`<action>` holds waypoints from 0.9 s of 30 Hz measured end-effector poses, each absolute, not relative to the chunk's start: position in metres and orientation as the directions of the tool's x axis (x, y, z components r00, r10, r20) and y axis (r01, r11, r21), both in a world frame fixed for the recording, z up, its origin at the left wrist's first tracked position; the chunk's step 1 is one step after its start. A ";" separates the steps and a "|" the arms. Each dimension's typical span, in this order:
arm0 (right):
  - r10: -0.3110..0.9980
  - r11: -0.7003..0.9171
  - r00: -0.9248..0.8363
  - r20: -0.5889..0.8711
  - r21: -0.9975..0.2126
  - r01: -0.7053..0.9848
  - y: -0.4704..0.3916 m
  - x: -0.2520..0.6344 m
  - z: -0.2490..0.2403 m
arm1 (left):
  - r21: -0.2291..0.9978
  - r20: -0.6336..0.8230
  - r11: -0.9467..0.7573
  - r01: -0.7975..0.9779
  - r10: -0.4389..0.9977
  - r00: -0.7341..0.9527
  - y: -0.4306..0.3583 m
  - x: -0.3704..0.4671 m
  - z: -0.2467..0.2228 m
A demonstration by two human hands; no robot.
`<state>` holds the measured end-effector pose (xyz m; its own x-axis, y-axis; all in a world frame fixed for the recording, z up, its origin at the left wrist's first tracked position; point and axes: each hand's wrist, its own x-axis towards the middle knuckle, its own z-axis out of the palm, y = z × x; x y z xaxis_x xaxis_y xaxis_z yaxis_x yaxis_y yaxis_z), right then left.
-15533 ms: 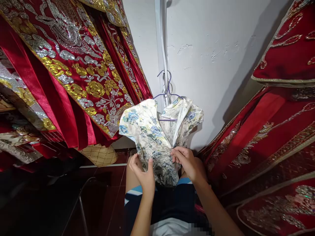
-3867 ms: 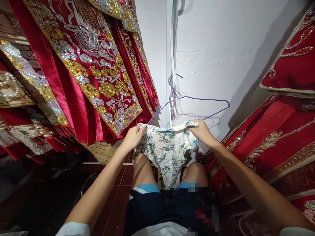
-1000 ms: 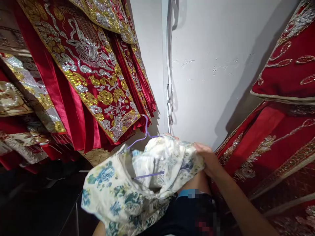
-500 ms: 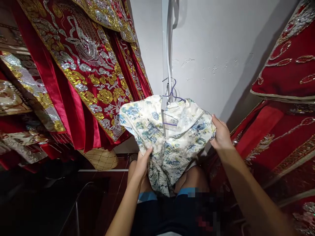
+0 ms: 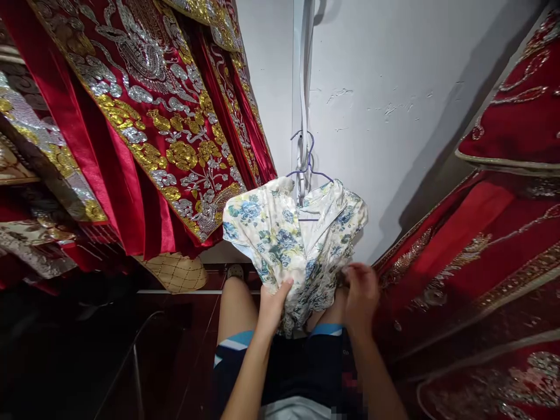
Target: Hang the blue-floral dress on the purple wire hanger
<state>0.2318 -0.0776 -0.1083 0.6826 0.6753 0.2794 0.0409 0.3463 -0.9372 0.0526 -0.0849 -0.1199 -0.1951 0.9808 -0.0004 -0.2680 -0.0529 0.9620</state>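
A white short-sleeved blouse [image 5: 277, 233] with blue, green and yellow flowers hangs on a thin purple hanger [image 5: 321, 174], its neckline open at the front. The hanger's hook is at a white vertical pole [image 5: 303, 76] against the wall. My left hand [image 5: 273, 300] grips the blouse low on its left side, thumb on top of the cloth. Beside the blouse's lower right edge is my right hand [image 5: 363, 294], smeared by motion, fingers pointing toward the fabric. Whether those fingers touch the cloth I cannot tell. The blouse's lower part is bunched between my knees.
A red robe [image 5: 184, 154] with gold and silver embroidery hangs at the left, close to the blouse's sleeve. More red beaded garments [image 5: 507, 216] hang on the right. A thin metal frame [image 5: 136, 373] stands at the lower left on dark floor tiles.
My right hand has let go of the right sleeve and moved down and inward beside the blouse. That sleeve now hangs loose. My left hand, still gripping the cloth, has shifted slightly right and down.
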 end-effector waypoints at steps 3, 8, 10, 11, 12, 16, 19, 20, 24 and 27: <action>0.954 0.209 0.218 0.206 -0.978 0.009 -0.086 0.202 -0.103 | 0.972 0.104 -0.131 -0.195 0.985 -0.141 -0.090 0.060 -0.119; 0.972 0.236 -0.054 0.230 -0.943 0.234 -0.064 0.201 -0.079 | 0.979 0.158 -0.171 -0.115 0.981 -0.111 -0.094 0.056 -0.111; 0.976 0.215 -0.102 0.193 -0.932 0.293 -0.057 0.204 -0.076 | 0.981 0.158 -0.168 -0.096 0.982 -0.107 -0.094 0.052 -0.108; 0.978 0.205 -0.103 0.182 -0.928 0.310 -0.056 0.204 -0.075 | 0.982 0.159 -0.168 -0.089 0.982 -0.104 -0.094 0.050 -0.108; 0.978 0.205 -0.099 0.183 -0.926 0.316 -0.055 0.203 -0.075 | 0.982 0.160 -0.168 -0.084 0.982 -0.097 -0.093 0.048 -0.108; 0.969 0.236 -0.125 0.214 -0.949 0.211 -0.057 0.201 -0.074 | 0.986 0.144 -0.151 -0.064 0.984 -0.105 -0.089 0.041 -0.115; 0.978 0.194 -0.107 0.181 -0.973 0.125 -0.064 0.205 -0.073 | 0.985 0.161 -0.171 0.008 0.910 -0.383 -0.089 0.039 -0.127; 0.982 0.177 -0.091 0.166 -0.976 0.126 -0.067 0.206 -0.072 | 0.974 0.220 -0.217 0.065 0.840 -0.496 -0.089 0.039 -0.130; 0.986 0.163 -0.055 0.155 -0.965 0.206 -0.079 0.206 -0.068 | 0.752 0.659 -0.481 0.451 0.552 -0.510 -0.086 0.051 -0.127; 0.972 0.229 -0.116 0.203 -0.927 0.297 -0.081 0.205 -0.061 | 0.591 0.785 -0.603 0.535 0.583 -0.211 -0.075 0.064 -0.111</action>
<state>0.2047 -0.0810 -0.0610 -0.1162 0.9723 0.2029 0.2966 0.2290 -0.9272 0.0642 -0.0748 -0.1108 -0.2106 0.5826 0.7850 0.5351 -0.6032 0.5914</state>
